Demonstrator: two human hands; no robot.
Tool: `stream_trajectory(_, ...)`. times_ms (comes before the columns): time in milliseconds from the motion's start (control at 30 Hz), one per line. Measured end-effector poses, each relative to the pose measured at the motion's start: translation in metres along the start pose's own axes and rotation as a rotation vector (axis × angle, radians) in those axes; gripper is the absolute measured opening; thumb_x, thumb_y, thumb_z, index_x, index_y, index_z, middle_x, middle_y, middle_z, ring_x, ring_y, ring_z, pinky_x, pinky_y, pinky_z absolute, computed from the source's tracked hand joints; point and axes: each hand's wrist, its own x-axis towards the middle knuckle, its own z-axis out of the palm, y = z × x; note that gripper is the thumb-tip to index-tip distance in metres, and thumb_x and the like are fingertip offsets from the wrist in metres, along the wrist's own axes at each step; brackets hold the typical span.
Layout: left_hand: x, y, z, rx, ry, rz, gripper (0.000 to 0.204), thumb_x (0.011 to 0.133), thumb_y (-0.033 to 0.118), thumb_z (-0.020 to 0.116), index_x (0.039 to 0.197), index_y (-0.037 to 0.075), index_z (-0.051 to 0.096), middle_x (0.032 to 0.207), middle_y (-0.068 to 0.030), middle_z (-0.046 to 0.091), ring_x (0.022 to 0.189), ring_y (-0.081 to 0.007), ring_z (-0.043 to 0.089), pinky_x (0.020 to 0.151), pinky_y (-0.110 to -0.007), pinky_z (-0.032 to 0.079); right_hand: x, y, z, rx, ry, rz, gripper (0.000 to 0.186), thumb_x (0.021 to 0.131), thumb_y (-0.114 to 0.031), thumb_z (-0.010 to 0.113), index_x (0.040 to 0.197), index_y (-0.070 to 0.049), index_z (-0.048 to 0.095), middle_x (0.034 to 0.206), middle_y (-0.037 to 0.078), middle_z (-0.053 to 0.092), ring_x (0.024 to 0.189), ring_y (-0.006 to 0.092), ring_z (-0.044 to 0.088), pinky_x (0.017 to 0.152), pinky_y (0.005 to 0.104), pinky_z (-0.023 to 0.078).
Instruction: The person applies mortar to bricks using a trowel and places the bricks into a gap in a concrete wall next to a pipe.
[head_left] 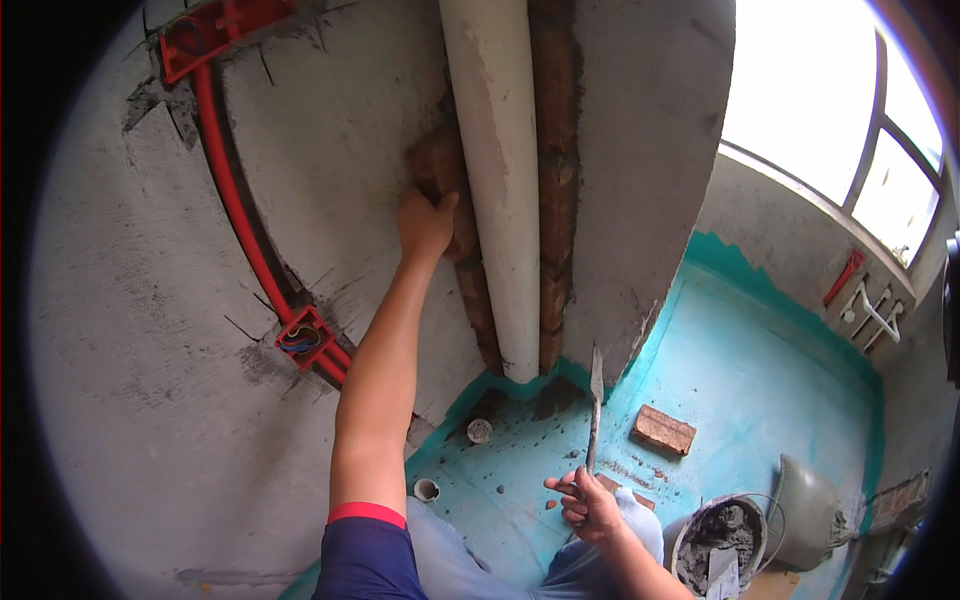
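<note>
My left hand is closed around a reddish-brown brick, raised against the left side of a white vertical pipe. The brick is slightly blurred, and my palm hides part of it. Stacked bricks line the pipe's right side, and more brickwork shows below my left hand. Low at the right, my right hand grips the handle of a narrow trowel. Its blade points upward, and some of my fingers stick out from the grip.
Red conduit and a red junction box with wires are set in the grey wall. On the turquoise floor lie a loose brick, a mortar bucket and a filled sack. A window is at upper right.
</note>
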Motion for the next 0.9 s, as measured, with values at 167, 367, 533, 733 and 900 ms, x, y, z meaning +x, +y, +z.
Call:
stream_trajectory(167, 0.003, -0.001, 0.009, -0.032, -0.014, 0.004, 0.05, 0.084, 0.027, 0.07, 0.107, -0.013, 0.049, 0.102, -0.0308, 0.061, 0.095, -0.0414, 0.061, 0.081, -0.044, 0.05, 0.0, -0.001, 0.001, -0.006, 0.047, 0.018, 0.033, 0.099, -0.039, 0.047, 0.096, -0.008, 0.056, 0.106, 0.012, 0.062, 0.049, 0.0038, 0.025, 0.044, 0.0178, 0.026)
stream_trajectory(367, -0.002, 0.023, 0.007, 0.081, -0.013, -0.019, 0.055, 0.086, 0.021, 0.067, 0.118, -0.014, 0.041, 0.112, -0.0318, 0.058, 0.104, -0.0411, 0.059, 0.086, -0.042, 0.05, 0.0, -0.002, 0.002, 0.04, 0.027, 0.031, 0.025, 0.101, -0.031, 0.045, 0.097, -0.006, 0.048, 0.105, 0.013, 0.06, 0.047, 0.0044, 0.024, 0.042, 0.0191, 0.025)
stream_trajectory(533, -0.008, 0.033, 0.012, 0.045, 0.071, 0.051, 0.055, 0.086, 0.015, 0.065, 0.123, -0.014, 0.036, 0.115, -0.033, 0.056, 0.107, -0.0412, 0.057, 0.087, -0.042, 0.05, -0.001, 0.004, -0.005, 0.004, 0.003, 0.043, 0.032, 0.099, -0.038, 0.047, 0.097, -0.007, 0.057, 0.108, 0.013, 0.061, 0.05, 0.0041, 0.026, 0.044, 0.0172, 0.027)
stream_trajectory(733, -0.015, 0.03, 0.02, 0.144, 0.234, 0.012, 0.075, 0.085, 0.008, 0.065, 0.141, -0.007, 0.017, 0.121, -0.0367, 0.048, 0.104, -0.0426, 0.057, 0.082, -0.041, 0.052, -0.001, 0.006, -0.004, 0.002, 0.015, 0.048, 0.032, 0.1, -0.035, 0.046, 0.096, -0.005, 0.056, 0.109, 0.017, 0.062, 0.049, 0.0043, 0.029, 0.044, 0.0176, 0.028)
stream_trajectory(900, -0.012, 0.032, 0.016, 0.133, -0.002, 0.066, 0.09, 0.084, 0.004, 0.065, 0.15, 0.009, 0.005, 0.122, -0.0347, 0.045, 0.094, -0.0408, 0.059, 0.078, -0.042, 0.051, -0.004, 0.004, -0.001, 0.032, 0.071, 0.072, 0.023, 0.097, -0.03, 0.053, 0.094, -0.007, 0.051, 0.104, 0.015, 0.06, 0.048, 0.0046, 0.025, 0.043, 0.0194, 0.027)
